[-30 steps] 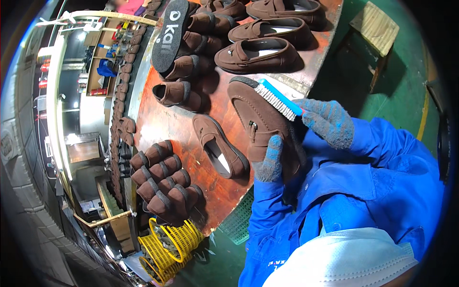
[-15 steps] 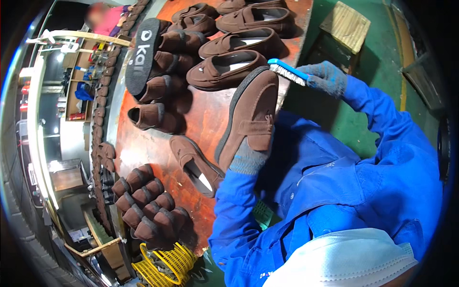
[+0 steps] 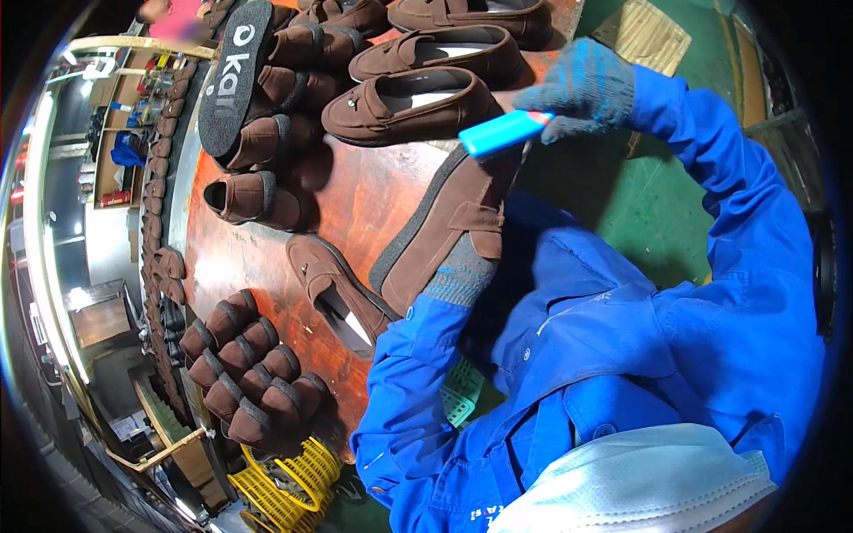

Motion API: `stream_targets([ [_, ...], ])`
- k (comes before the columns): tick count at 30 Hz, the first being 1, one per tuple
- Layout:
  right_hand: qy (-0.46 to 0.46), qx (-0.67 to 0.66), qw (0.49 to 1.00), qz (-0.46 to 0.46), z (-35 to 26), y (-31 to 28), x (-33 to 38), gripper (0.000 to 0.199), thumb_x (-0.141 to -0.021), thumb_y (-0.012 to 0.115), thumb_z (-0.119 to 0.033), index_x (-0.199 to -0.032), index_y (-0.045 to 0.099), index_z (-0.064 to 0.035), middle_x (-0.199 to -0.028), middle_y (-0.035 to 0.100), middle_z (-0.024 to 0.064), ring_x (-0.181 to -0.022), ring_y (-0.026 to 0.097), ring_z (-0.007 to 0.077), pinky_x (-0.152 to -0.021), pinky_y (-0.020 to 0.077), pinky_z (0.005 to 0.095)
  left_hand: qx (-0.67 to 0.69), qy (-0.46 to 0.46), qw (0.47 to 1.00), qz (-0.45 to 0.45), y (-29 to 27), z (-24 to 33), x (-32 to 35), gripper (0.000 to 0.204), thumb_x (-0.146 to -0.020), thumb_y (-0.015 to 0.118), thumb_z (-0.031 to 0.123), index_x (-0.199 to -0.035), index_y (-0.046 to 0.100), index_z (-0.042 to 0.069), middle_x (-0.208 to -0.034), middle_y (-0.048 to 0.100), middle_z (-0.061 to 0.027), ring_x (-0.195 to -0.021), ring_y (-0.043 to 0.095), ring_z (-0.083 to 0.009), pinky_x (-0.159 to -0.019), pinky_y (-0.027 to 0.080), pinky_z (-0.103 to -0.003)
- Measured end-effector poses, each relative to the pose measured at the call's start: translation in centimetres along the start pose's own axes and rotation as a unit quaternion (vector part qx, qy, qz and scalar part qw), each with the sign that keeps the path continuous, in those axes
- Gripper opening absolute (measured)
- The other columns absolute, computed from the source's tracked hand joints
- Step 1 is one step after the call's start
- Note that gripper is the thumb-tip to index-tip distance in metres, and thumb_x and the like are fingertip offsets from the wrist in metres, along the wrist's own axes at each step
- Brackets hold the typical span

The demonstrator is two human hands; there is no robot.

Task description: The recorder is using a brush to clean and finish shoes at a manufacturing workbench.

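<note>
My left hand [image 3: 460, 274], in a grey knit glove, reaches into the opening of a brown suede loafer [image 3: 434, 226] and holds it up, its toe pointing away from me. A blue-backed brush [image 3: 503, 134] is gripped in my gloved right hand [image 3: 588, 89]. The brush lies over the loafer's toe, its bristles hidden beneath the blue back. Under the held shoe's heel, another brown loafer [image 3: 333, 289] rests on the reddish table [image 3: 355, 200].
Several brown loafers [image 3: 404, 107] stand along the far side of the table. One shoe shows its dark sole [image 3: 233, 84]. More shoes [image 3: 253, 369] are packed together at the near left, beside a yellow plastic basket [image 3: 289, 489]. A wooden stool [image 3: 644, 35] stands at far right.
My right hand has turned the brush from the toe's edge to lie over the toe, hiding its bristles. The held loafer and table appear shifted left in view.
</note>
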State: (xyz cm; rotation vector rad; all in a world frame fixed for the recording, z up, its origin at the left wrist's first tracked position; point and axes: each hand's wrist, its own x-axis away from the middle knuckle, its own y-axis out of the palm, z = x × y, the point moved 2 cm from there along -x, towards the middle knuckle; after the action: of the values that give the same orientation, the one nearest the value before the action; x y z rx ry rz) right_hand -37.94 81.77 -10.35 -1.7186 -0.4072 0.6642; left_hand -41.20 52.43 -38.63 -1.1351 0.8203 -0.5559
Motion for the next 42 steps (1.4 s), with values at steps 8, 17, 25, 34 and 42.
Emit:
stream_targets([
  [8,-0.053,-0.012,0.998,0.007,0.1,0.5,0.5,0.058,-0.081,0.069,-0.052,-0.126,0.062,-0.0166,-0.069,0.059,0.0108,-0.062,0.059,0.0345,-0.056,0.0432,0.0452,0.003,-0.018,1.0,0.011,2.1,-0.5,1.3,0.047,-0.1,0.043,0.034,-0.139,0.047,0.007,-0.124,0.06,-0.0208,-0.116,0.056,-0.0391,-0.1,0.045,-0.048],
  [17,-0.021,0.053,0.998,0.002,0.6,1.5,4.1,0.063,-0.083,0.066,-0.05,-0.132,0.057,-0.0129,-0.075,0.059,0.0107,-0.068,0.057,0.0346,-0.06,0.0417,0.0444,0.019,-0.018,1.0,0.01,2.6,0.8,1.2,0.048,-0.1,0.043,0.035,-0.14,0.046,0.008,-0.125,0.059,-0.0207,-0.117,0.055,-0.039,-0.1,0.045,-0.047],
  [25,-0.077,0.119,0.985,-0.097,-5.0,-2.4,-4.3,0.054,-0.077,0.073,-0.048,-0.123,0.063,-0.0206,-0.068,0.058,0.0086,-0.061,0.058,0.0315,-0.057,0.0406,0.0442,0.021,-0.061,0.998,-0.009,0.9,1.7,1.8,0.049,-0.1,0.045,0.035,-0.14,0.046,0.007,-0.127,0.058,-0.021,-0.118,0.054,-0.0386,-0.101,0.045,-0.047],
  [34,-0.173,0.03,0.974,-0.144,-12.6,2.0,-13.1,0.04,-0.084,0.063,-0.054,-0.105,0.06,-0.0194,-0.062,0.058,0.01,-0.057,0.06,0.0328,-0.054,0.042,0.0461,0.049,-0.067,0.996,-0.037,-3.2,5.2,0.7,0.051,-0.099,0.046,0.036,-0.141,0.046,0.007,-0.128,0.058,-0.0214,-0.119,0.054,-0.0382,-0.101,0.044,-0.046],
  [42,-0.123,0.077,0.973,-0.18,-11.0,-2.6,-10.0,0.036,-0.083,0.067,-0.047,-0.105,0.063,-0.0188,-0.06,0.057,0.0109,-0.056,0.06,0.0344,-0.052,0.0431,0.0474,0.048,-0.082,0.994,-0.053,-8.8,4.1,2.4,0.052,-0.099,0.048,0.036,-0.141,0.046,0.006,-0.129,0.057,-0.0217,-0.121,0.053,-0.0378,-0.102,0.043,-0.046],
])
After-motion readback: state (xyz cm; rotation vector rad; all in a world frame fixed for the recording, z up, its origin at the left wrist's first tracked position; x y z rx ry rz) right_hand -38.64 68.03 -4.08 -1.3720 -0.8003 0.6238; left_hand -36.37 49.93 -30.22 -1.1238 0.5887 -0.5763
